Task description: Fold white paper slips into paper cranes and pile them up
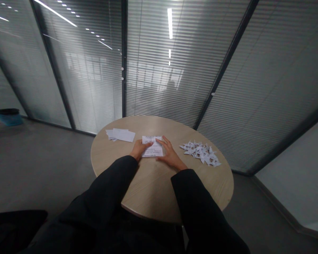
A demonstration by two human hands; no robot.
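A small white printed sheet of paper point(153, 146) lies flat near the middle of a round wooden table point(159, 190). My left hand point(140, 149) rests on the sheet's left edge, with a finger stretched across the paper. My right hand point(170, 154) lies flat at the sheet's right edge, fingers spread and pressing on its upper right corner. Both arms wear dark sleeves.
A short stack of white paper sheets point(121, 134) lies on the table's far left. A heap of several folded white paper shapes point(201, 153) sits on the right side. Glass walls with blinds point(175, 70) stand behind the table. A blue bin point(7, 116) stands at the far left.
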